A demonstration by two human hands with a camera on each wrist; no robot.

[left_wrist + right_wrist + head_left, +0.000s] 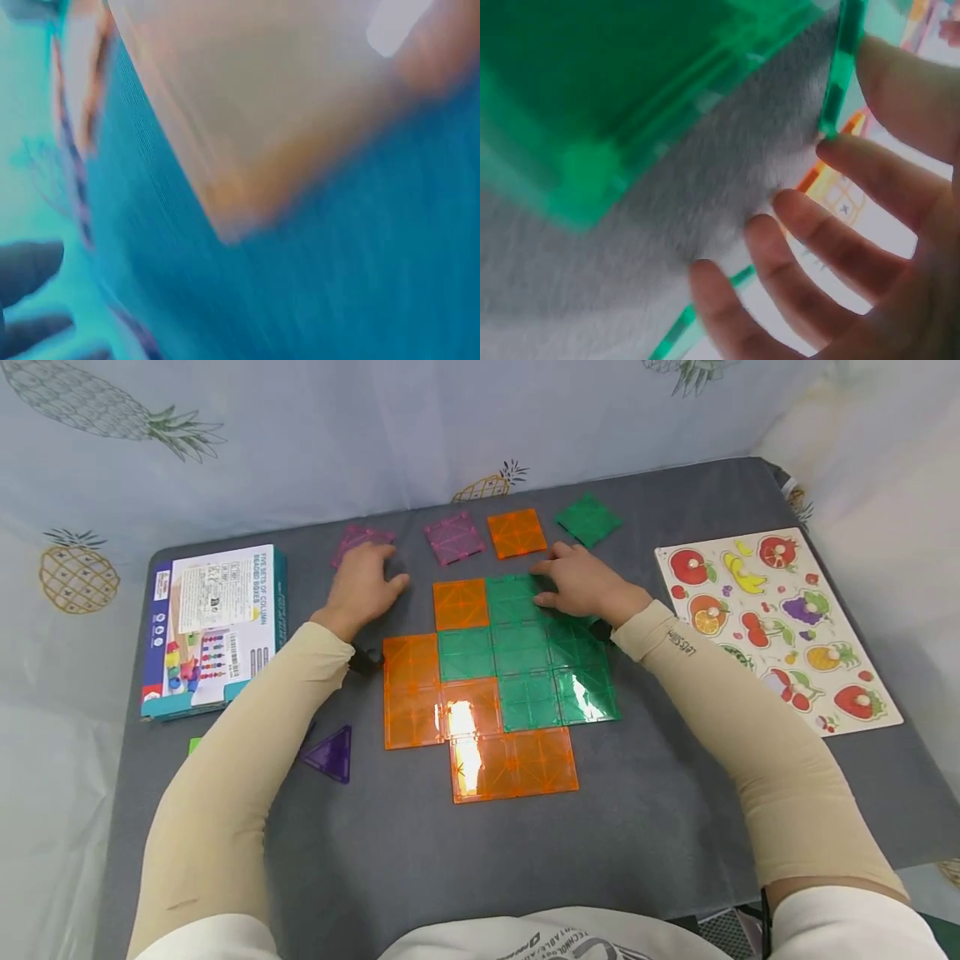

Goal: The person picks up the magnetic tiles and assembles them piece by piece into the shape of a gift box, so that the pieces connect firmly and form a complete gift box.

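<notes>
Translucent square magnetic tiles lie edge to edge in a flat patch, with orange tiles (412, 689) at left and front and green tiles (528, 700) at right. At the patch's back edge, my right hand (585, 581) has thumb and index fingertip against the side of a green tile (512, 599); its other fingers (727, 300) spread over the table. My left hand (363, 585) is at a magenta tile (362, 537), partly covering it, fingers extended. Whether it touches is hidden. An orange tile (247, 90) appears blurred in the left wrist view.
Behind the patch lie another magenta tile (454, 538), an orange tile (517, 533) and a green tile (588, 519). A purple triangle tile (333, 754) is by the left forearm. A beaded-boxes carton (258, 602) stands left; a fruit puzzle board (757, 602) lies right.
</notes>
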